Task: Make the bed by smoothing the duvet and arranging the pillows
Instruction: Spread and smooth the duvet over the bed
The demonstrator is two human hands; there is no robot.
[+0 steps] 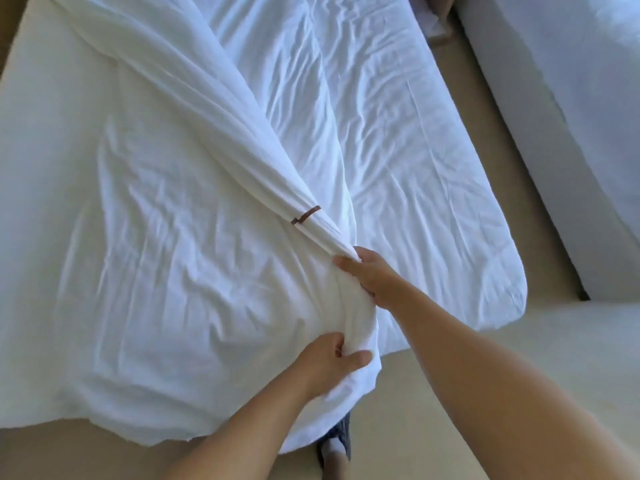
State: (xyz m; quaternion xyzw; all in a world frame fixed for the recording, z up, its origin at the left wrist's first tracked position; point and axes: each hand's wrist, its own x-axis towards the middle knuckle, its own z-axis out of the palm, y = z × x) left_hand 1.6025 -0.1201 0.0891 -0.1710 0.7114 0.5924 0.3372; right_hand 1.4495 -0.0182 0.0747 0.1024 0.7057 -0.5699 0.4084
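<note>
left hand [323, 358]: clenched on bunched corner of rumpled white fabric duvet [166, 237] | right hand [369, 275]: gripping same fold higher up | duvet: bunched diagonally across white-sheeted mattress [415, 168]

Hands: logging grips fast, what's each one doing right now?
Left hand: closed, gripping a bunched fold of the duvet.
Right hand: closed on the gathered duvet ridge, farther up.

Plain white duvet [166, 209] with a thin brown strip [306, 215] just above the right hand [369, 277]; white sheet [415, 168] beyond it; beige floor [450, 393]; dark grey shoe [337, 441] below the left hand [329, 362]
</note>
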